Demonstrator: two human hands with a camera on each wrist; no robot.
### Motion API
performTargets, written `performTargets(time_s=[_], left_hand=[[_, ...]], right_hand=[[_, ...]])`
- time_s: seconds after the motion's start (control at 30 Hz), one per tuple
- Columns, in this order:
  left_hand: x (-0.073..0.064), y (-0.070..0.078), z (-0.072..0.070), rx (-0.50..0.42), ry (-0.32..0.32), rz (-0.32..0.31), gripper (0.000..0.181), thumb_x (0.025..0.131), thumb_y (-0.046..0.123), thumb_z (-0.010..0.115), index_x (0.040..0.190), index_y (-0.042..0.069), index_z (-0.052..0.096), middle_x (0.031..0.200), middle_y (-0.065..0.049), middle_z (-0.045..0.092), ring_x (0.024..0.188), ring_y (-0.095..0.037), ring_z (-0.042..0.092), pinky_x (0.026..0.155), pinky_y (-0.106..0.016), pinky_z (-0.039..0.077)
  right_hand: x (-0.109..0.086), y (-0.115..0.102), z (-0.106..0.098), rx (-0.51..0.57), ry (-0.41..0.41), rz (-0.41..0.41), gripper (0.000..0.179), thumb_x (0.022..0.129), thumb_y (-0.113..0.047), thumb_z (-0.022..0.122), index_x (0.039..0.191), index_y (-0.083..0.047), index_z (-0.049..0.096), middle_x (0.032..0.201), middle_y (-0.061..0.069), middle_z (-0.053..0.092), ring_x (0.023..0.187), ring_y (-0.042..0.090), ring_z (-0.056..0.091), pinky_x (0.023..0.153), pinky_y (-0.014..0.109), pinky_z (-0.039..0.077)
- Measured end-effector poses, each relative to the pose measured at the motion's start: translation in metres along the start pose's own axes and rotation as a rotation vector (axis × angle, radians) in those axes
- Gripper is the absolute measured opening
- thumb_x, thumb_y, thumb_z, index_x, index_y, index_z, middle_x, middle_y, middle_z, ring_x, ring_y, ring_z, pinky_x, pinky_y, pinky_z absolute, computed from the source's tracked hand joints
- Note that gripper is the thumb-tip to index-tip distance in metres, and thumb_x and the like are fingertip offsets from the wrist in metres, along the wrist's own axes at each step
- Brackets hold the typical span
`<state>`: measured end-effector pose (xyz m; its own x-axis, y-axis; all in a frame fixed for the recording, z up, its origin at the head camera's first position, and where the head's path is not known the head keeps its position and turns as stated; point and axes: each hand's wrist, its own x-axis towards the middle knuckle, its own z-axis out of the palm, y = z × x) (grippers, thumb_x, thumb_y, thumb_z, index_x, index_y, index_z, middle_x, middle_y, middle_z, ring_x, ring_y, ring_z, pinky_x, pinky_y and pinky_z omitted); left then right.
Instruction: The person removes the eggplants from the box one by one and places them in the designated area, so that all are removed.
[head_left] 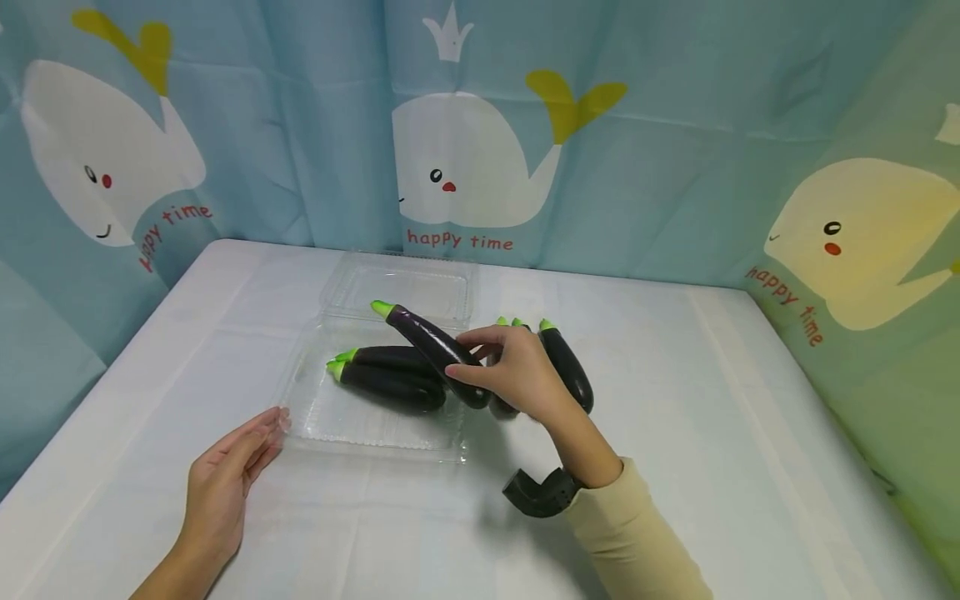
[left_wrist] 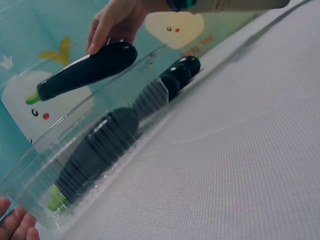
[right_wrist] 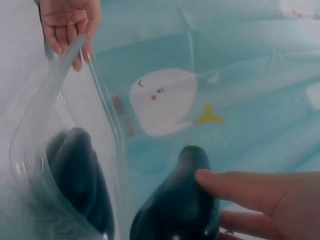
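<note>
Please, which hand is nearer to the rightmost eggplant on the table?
Right. The right hand, holding another eggplant, is just left of the rightmost eggplant in the head view; the left hand is farther away, at the clear container's near left corner.

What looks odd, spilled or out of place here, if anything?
Nothing stands out: I see no spill or damage. The right hand holds an eggplant over the open box, the left hand pinches the box's corner, and other eggplants lie inside or beside the box.
</note>
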<state>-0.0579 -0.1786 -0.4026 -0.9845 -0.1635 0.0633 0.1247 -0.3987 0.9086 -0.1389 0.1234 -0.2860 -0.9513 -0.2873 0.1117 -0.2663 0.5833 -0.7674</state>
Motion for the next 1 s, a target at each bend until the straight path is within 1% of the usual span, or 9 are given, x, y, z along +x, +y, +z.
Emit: performTargets(time_s=[0.13,0.27,0.4,0.57,0.77,0.87,1.0], left_hand=[[0.0,0.0,-0.001,-0.013,-0.002,0.002,0.022,0.095,0.004,0.049,0.109,0.002,0.067,0.108,-0.002,0.066,0.099,-0.011,0.061,0.083,-0.022,0.049],[-0.001,-0.001,-0.001,-0.004,0.001,-0.004,0.022,0.095,0.005,0.05,0.107,0.004,0.067,0.109,-0.001,0.065,0.099,-0.01,0.061,0.083,-0.022,0.049],[-0.001,0.0,-0.001,0.004,0.011,-0.006,0.021,0.095,0.005,0.05,0.106,0.006,0.068,0.109,-0.001,0.065,0.098,-0.01,0.061,0.083,-0.022,0.049],[0.0,0.0,0.0,0.013,0.007,0.007,0.021,0.095,0.005,0.05,0.106,0.005,0.068,0.109,-0.002,0.065,0.098,-0.01,0.062,0.083,-0.022,0.049],[0.0,0.0,0.0,0.006,0.005,0.004,0.021,0.095,0.005,0.05,0.105,0.006,0.068,0.109,-0.001,0.065,0.097,-0.01,0.062,0.083,-0.022,0.049],[-0.001,0.0,0.0,0.001,0.004,0.003,0.022,0.095,0.004,0.05,0.105,0.006,0.069,0.11,-0.001,0.065,0.097,-0.01,0.062,0.083,-0.022,0.049],[0.0,0.0,0.0,0.002,0.002,0.005,0.022,0.095,0.004,0.049,0.105,0.006,0.069,0.11,-0.002,0.065,0.098,-0.01,0.062,0.084,-0.022,0.049]], right_hand=[[-0.002,0.005,-0.01,0.024,0.005,0.023,0.036,0.073,-0.02,0.078,0.105,-0.007,0.069,0.094,0.001,0.067,0.083,0.014,0.062,0.068,0.029,0.053],[-0.004,0.012,-0.022,0.045,0.043,0.075,0.035,0.073,-0.019,0.078,0.104,-0.005,0.069,0.09,0.005,0.068,0.081,0.016,0.063,0.068,0.028,0.054],[-0.006,0.02,-0.035,0.044,0.082,0.1,0.036,0.073,-0.017,0.078,0.104,-0.002,0.068,0.091,0.009,0.068,0.083,0.018,0.063,0.067,0.027,0.054],[-0.009,0.027,-0.047,0.013,0.105,0.113,0.036,0.074,-0.02,0.077,0.105,-0.003,0.069,0.093,0.009,0.068,0.085,0.018,0.062,0.066,0.027,0.053],[-0.014,0.034,-0.062,0.015,0.142,0.178,0.039,0.076,-0.022,0.076,0.108,-0.001,0.067,0.098,0.012,0.066,0.091,0.021,0.059,0.066,0.024,0.053],[-0.017,0.036,-0.07,0.016,0.154,0.202,0.042,0.076,-0.024,0.076,0.11,-0.001,0.066,0.102,0.014,0.065,0.095,0.023,0.059,0.07,0.026,0.052],[-0.023,0.04,-0.079,0.012,0.175,0.233,0.045,0.077,-0.026,0.076,0.113,-0.001,0.064,0.106,0.015,0.064,0.099,0.024,0.057,0.08,0.036,0.048]])
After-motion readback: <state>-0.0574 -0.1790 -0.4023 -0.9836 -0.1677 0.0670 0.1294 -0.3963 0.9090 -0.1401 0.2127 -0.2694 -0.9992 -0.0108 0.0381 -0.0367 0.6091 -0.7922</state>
